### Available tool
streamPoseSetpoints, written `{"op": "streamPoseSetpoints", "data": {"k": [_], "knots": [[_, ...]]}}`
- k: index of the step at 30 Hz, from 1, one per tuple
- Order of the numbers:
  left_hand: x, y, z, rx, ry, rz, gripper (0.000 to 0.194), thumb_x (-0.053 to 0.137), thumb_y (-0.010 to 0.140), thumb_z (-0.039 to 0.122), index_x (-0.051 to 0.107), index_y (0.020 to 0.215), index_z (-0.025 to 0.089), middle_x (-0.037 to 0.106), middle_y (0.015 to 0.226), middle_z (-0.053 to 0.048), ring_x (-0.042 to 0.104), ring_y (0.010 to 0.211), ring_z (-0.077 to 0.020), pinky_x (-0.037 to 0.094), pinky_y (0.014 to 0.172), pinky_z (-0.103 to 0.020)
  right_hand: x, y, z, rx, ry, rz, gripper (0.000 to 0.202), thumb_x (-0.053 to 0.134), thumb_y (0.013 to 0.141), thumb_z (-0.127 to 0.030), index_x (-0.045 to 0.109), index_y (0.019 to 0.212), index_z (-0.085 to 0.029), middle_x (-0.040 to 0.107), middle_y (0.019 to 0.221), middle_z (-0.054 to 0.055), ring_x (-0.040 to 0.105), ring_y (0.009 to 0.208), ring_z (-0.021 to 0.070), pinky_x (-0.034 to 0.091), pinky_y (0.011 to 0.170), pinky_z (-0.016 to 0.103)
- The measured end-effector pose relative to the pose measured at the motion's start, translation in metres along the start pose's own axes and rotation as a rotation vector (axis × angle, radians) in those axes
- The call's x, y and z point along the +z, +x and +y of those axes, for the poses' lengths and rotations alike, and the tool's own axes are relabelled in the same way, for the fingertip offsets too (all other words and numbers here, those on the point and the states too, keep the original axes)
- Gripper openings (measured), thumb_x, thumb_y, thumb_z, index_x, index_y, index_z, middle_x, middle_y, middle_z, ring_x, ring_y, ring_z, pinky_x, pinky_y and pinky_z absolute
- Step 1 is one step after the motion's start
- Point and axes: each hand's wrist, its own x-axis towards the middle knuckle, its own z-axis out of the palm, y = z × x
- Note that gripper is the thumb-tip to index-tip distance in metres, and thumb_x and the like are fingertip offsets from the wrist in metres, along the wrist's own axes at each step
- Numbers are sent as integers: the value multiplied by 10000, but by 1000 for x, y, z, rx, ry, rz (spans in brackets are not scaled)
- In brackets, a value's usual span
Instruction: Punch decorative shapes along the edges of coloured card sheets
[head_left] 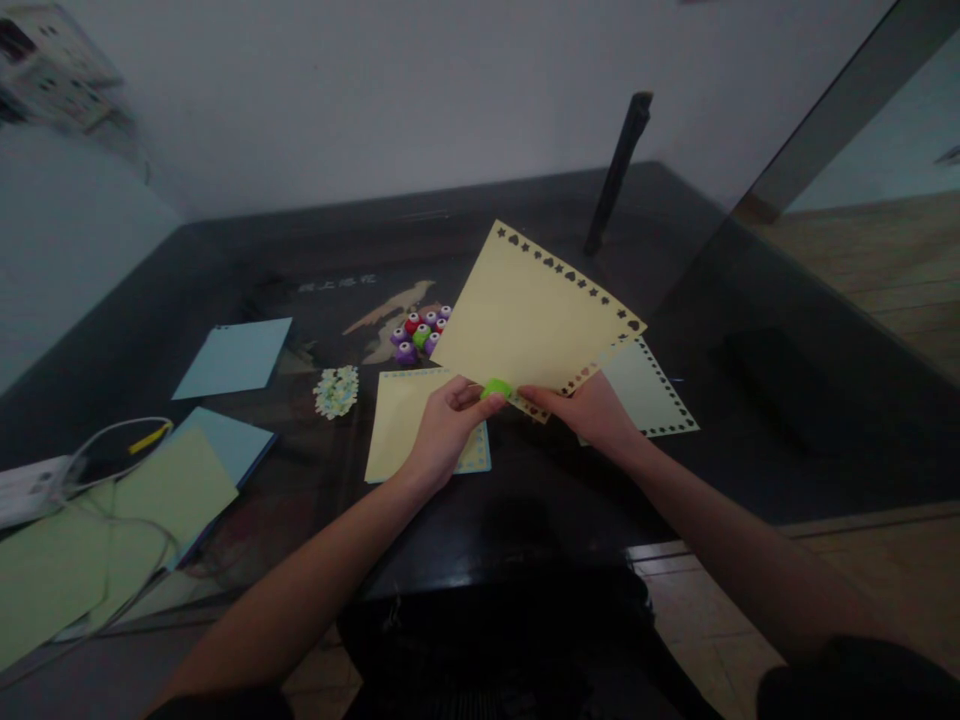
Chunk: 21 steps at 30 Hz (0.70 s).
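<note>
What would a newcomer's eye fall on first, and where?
Probably the big yellow sheet near the centre, with star and heart cut-outs, held in the right fingers. Next comes the bright green punch in the left fingers at the sheet's lower edge, and the colourful punches clustered by its left corner.

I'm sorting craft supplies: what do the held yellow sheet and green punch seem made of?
The yellow sheet looks like matte paper or thin card: flat, cleanly cut and without shine. The green punch is probably smooth moulded plastic, from its bright, even colour, though the left hand partly hides it.
</note>
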Motion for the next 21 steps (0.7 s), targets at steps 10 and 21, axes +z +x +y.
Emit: {"op": "streamPoseSetpoints", "data": {"k": [10, 21], "knots": [[0, -1, 2, -10, -9, -22, 274, 746, 657, 324, 526, 687, 164, 641, 734, -20, 603, 731, -158, 456, 731, -294, 0, 0, 3, 3, -26, 15, 235, 672, 717, -332, 677, 941, -262, 721, 877, 41, 618, 1041, 255, 436, 985, 484], [0, 1, 1, -28, -26, -9, 257, 753, 647, 300, 545, 690, 155, 650, 728, -24, 610, 740, -160, 457, 745, -301, 0, 0, 3, 16, -46, 1, 241, 674, 720, -367, 674, 930, -250, 722, 882, 50, 611, 1048, 261, 396, 1027, 493]]}}
